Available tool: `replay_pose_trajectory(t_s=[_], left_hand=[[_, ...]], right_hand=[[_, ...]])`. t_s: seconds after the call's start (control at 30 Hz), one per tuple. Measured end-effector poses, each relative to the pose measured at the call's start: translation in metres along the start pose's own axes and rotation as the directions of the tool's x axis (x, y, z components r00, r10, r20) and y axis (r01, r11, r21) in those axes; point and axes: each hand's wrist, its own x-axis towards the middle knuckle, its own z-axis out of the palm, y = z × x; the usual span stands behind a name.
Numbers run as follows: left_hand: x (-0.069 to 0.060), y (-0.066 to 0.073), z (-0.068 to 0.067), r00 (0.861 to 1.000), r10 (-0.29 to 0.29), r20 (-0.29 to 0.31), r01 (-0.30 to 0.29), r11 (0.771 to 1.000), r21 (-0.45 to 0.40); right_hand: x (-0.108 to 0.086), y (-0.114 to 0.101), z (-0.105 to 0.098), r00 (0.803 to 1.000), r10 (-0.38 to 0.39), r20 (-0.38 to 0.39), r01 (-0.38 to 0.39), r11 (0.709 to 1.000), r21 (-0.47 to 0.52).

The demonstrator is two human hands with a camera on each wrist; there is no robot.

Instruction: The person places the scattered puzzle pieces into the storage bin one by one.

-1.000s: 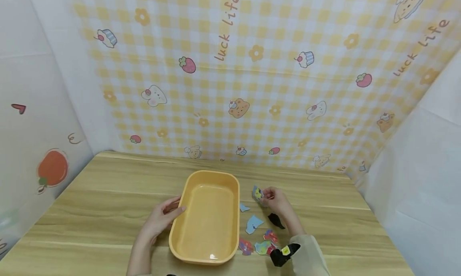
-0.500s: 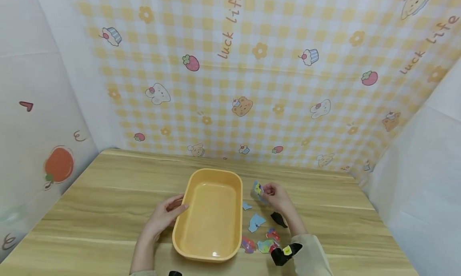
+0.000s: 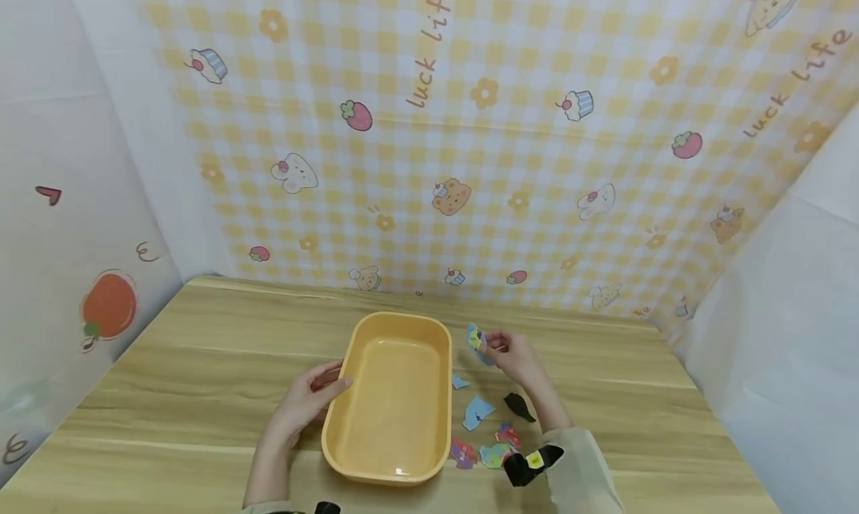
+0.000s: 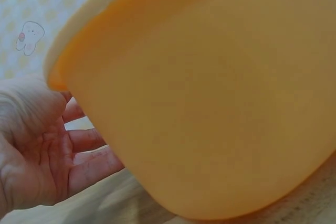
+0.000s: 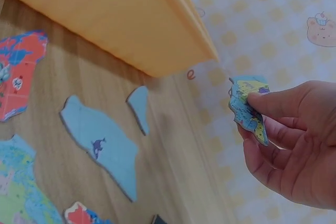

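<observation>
My left hand [image 3: 306, 400] holds the left side of a yellow plastic tub [image 3: 389, 417], its thumb over the rim. In the left wrist view the fingers [image 4: 86, 174] of that hand lie against the tub's outer wall [image 4: 210, 103]. Right of the tub, my right hand [image 3: 513, 359] pinches a light-blue and yellow puzzle piece [image 3: 476, 339] above the table. The right wrist view shows this jagged-edged piece [image 5: 249, 106] between thumb and fingers. No contents show inside the tub in the head view.
Several loose puzzle pieces lie right of the tub: a blue one [image 3: 478, 412], a small blue one [image 3: 459, 381], a black one [image 3: 519, 407], a red-purple one [image 3: 462, 452], a green one [image 3: 495, 456]. A checked cloth [image 3: 403, 163] hangs behind the wooden table [image 3: 255, 335].
My right hand has raised the pinched puzzle piece a little, toward the back of the table. The left hand keeps its hold on the tub. The head view has shifted slightly.
</observation>
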Motion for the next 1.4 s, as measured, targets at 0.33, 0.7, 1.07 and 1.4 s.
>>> replay_pose_trajectory(t_s=[0.33,0.7,1.07,1.4], left_hand=[[0.000,-0.002,0.000,1.000,0.000,-0.001,0.000,1.000,-0.024],[0.000,-0.002,0.000,1.000,-0.004,-0.005,0.004,0.998,-0.057],[0.002,-0.002,0.001,1.000,-0.014,-0.015,0.013,0.998,-0.054],[0.002,-0.002,0.002,0.999,-0.031,-0.028,0.030,0.998,-0.051]], right_hand=[[0.010,-0.020,0.002,0.995,-0.093,0.030,0.094,0.995,-0.019],[0.026,-0.044,0.023,0.979,-0.167,0.117,0.174,0.984,-0.050],[0.037,-0.066,0.041,0.951,-0.187,0.246,0.217,0.971,-0.103],[0.072,-0.050,0.069,0.873,-0.234,0.428,0.301,0.949,-0.093]])
